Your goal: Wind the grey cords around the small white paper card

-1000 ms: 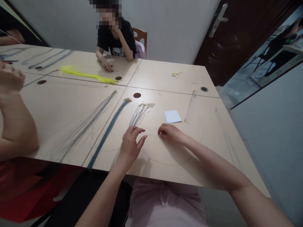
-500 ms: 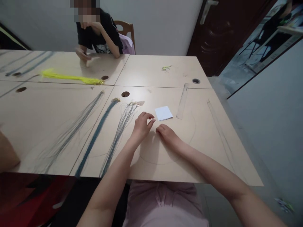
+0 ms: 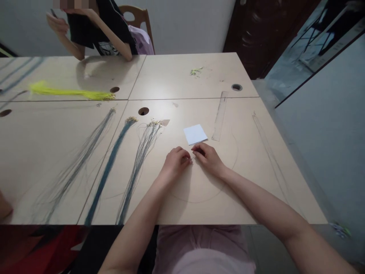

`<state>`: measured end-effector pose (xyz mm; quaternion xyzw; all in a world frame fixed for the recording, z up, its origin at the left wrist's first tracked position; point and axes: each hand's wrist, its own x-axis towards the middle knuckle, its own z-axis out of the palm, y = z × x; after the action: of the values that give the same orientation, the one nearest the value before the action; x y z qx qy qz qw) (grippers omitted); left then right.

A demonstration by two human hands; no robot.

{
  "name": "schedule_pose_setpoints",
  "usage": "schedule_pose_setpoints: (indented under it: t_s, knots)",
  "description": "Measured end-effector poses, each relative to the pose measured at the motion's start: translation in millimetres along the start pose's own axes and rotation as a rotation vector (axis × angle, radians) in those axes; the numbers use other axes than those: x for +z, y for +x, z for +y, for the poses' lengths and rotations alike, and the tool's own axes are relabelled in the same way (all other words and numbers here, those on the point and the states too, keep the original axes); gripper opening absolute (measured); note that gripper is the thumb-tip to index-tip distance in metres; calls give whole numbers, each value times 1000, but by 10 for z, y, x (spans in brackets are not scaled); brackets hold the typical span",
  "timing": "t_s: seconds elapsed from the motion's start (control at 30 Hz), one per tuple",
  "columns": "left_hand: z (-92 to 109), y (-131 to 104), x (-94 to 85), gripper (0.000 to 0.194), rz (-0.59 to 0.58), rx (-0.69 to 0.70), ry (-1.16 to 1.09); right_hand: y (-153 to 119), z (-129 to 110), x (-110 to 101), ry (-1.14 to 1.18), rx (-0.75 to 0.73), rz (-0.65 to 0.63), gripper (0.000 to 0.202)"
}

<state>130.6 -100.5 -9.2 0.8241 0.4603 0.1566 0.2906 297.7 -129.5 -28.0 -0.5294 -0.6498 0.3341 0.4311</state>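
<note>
Close together over the table, my left hand (image 3: 177,160) and my right hand (image 3: 210,158) each pinch a thin cord (image 3: 194,202), with a tiny bit of it showing between the fingertips. The rest of this cord curves in a wide, faint loop on the tabletop around my hands. Just beyond my fingers lies a square white card (image 3: 195,135). A clear ruler (image 3: 219,120) is to the card's right. Left of my left hand lie a grey-blue cord bundle (image 3: 139,158) with gold-coloured ends and a denser dark blue cord bundle (image 3: 110,163).
Farther left are a thin grey cord bundle (image 3: 85,158) and a bright yellow bundle (image 3: 71,92). Two fine strands (image 3: 267,158) lie near the right edge. Green-yellow scraps (image 3: 196,71) lie at the back. A person (image 3: 101,28) sits opposite; another person's arm (image 3: 4,205) rests at the left edge.
My left hand has shifted down and right, its fingers closing. My right hand has lifted into a pinch beside it. The person opposite has raised one hand from the table. The view has shifted slightly.
</note>
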Motion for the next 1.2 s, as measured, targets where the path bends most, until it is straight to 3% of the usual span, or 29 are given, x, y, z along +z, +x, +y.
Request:
schedule_pose_setpoints:
  t_s: [0.37, 0.5, 0.67, 0.93, 1.2]
  knots:
    - [34, -4, 75, 8, 44, -11, 167, 17, 11, -4, 70, 42, 69, 11]
    - [70, 0, 49, 9, 146, 7, 156, 22, 13, -7, 107, 77, 85, 12]
    - [112, -4, -11, 9, 243, 33, -90, 22, -10, -11, 93, 48, 88, 14]
    - [115, 1, -16, 19, 193, -141, -623, 24, -37, -11, 115, -23, 52, 16]
    - [143, -4, -16, 16, 159, -222, -816, 14, -16, -7, 164, -4, 23, 15]
